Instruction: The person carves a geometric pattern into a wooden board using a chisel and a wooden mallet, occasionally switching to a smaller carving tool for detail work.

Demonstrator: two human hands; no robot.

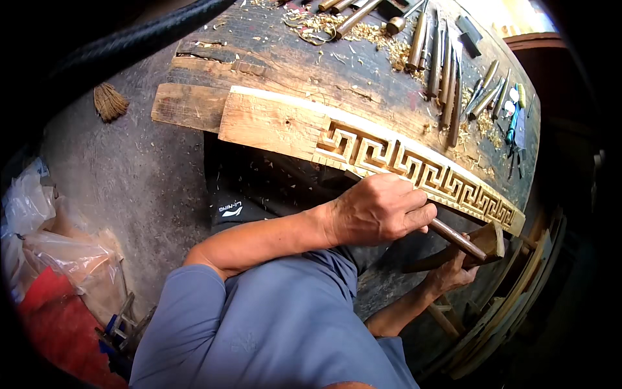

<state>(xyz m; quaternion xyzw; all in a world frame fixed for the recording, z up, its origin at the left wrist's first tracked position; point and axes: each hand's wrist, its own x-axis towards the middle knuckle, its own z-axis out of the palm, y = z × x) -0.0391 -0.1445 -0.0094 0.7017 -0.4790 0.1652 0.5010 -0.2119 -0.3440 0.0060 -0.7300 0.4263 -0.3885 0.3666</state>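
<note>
A long pale wooden plank (278, 123) lies along the front edge of a dark workbench (291, 58); a raised key-fret pattern (414, 168) is carved along its right part. My left hand (379, 211) is shut on a chisel (457, 238) with a brown handle, its blade hidden under the hand at the carved pattern. My right hand (450, 275), lower and to the right, grips a wooden mallet (486, 243) whose head sits just behind the chisel's handle end.
Several chisels and gouges (447, 71) lie in a row at the bench's far right among wood shavings (337, 26). A small brush (110, 100) lies on the floor at left, beside plastic bags (39, 220). A black hose (129, 45) crosses the upper left.
</note>
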